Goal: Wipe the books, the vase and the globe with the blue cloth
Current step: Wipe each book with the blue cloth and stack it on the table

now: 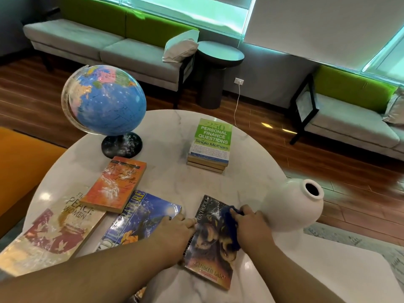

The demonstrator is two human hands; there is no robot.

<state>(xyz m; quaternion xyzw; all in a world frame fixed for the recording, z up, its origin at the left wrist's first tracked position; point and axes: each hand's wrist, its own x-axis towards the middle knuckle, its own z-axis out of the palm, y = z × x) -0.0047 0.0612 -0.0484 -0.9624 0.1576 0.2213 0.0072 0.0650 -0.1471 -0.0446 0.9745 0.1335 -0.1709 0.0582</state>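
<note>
A dark owl-cover book (209,243) lies near the front of the round white table (166,132). My right hand (251,226) grips the blue cloth (229,228) and presses it on that book's right side. My left hand (175,230) rests on the book's left edge, fingers fairly straight. Left of it lie a blue literature book (140,217), an orange book (113,184) and a beige book (54,232), all streaked white. A stack of books (211,145) with a green cover sits further back. The globe (105,99) stands at the back left. The white vase (295,204) stands at the right.
An orange seat (24,162) adjoins the table on the left. Grey and green sofas (98,44) line the far wall, with a dark round side table (218,57) between them. A white cable (237,103) hangs from a wall socket. Wooden floor surrounds the table.
</note>
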